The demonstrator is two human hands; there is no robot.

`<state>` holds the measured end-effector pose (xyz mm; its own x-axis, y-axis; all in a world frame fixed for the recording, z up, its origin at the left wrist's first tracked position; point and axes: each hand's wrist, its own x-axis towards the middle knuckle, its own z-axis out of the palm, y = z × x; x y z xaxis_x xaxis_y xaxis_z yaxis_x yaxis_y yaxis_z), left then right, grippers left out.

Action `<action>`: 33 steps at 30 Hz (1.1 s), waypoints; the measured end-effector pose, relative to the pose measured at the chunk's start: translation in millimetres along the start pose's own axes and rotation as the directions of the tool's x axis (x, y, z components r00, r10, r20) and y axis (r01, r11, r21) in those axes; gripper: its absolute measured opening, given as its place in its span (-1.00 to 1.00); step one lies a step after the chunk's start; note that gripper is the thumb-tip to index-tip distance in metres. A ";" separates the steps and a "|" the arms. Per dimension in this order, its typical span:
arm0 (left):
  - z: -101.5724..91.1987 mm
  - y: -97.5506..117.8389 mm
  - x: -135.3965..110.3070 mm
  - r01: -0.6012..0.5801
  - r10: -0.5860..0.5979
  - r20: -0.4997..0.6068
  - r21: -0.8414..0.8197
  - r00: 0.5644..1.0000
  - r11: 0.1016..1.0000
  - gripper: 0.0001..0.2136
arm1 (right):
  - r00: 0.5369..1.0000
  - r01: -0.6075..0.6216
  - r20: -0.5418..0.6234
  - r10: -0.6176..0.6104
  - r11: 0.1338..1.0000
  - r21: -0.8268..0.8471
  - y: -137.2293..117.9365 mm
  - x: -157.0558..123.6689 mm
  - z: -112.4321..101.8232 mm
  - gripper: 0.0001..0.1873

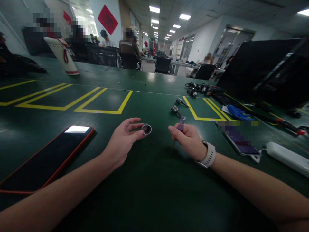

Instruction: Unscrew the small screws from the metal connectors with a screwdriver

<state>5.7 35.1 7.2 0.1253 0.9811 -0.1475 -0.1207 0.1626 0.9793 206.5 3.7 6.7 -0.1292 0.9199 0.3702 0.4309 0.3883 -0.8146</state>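
A red-cased smartphone [51,158] lies well left of a blue glove [238,112] on a green table [154,187] striped with yellow tape [111,112]; beyond, black office chairs [163,65] stand and a red diamond-shaped poster [107,19] hangs.

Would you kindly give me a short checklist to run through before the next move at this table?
1. Round metal part held in the left hand: ok.
2. Purple-handled tool held in the right hand: ok.
3. Tool kept apart from the metal part: ok.
4. Small black piece secured: not ok, it lies loose on the green table.
5. Inside of the metal part free of debris: cannot tell, too dark and small.
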 end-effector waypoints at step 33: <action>2.1 -1.4 -1.5 -0.012 0.011 0.037 0.026 0.999 1.000 -0.66 | 1.000 0.019 0.023 -0.015 0.986 -0.167 6.9 4.0 1.7 -0.65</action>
<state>7.7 33.2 6.3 0.1605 0.9782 -0.1317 -0.0964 0.1483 0.9842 207.4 10.1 1.8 -0.1565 0.9148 0.3723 0.5718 0.3913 -0.7210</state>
